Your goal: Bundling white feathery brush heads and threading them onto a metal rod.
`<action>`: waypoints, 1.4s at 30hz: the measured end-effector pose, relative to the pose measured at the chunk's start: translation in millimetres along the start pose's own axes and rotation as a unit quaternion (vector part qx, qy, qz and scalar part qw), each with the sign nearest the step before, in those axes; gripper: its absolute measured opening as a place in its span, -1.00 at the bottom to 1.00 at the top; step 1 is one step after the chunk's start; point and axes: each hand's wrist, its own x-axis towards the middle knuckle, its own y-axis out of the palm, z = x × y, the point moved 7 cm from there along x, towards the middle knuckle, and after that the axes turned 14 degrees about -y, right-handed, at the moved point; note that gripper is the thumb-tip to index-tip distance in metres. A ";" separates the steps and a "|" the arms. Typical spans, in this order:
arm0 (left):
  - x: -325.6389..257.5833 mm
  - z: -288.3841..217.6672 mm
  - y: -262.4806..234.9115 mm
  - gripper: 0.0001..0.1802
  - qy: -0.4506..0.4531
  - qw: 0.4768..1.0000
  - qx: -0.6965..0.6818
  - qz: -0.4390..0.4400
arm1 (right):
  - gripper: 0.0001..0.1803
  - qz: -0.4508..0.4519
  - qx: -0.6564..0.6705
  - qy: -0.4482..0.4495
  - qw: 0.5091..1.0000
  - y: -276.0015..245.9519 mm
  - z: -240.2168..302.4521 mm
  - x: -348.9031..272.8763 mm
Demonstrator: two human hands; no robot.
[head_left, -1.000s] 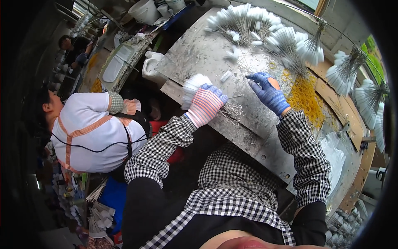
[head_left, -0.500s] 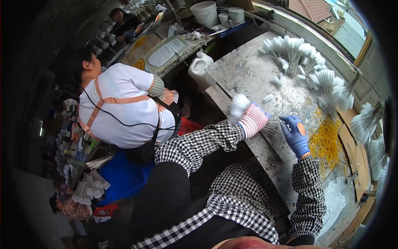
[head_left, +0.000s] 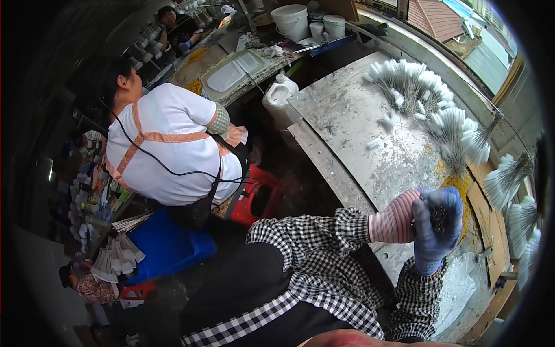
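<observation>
At lower right, both hands have come together over the desk [head_left: 347,110]: the right hand [head_left: 435,231] clenched on a wire bundle [head_left: 437,218], the left hand [head_left: 399,222] half hidden, its grip unclear.

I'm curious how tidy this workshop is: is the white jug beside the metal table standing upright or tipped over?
Upright. The white jug stands on its base at the corner of the metal table, with its cap and handle pointing up.
</observation>
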 end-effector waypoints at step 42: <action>-39.4 97.9 80.1 0.16 0.064 0.982 -0.003 0.178 | -0.29 0.009 -0.143 0.323 0.935 -81.8 -69.4 -229.7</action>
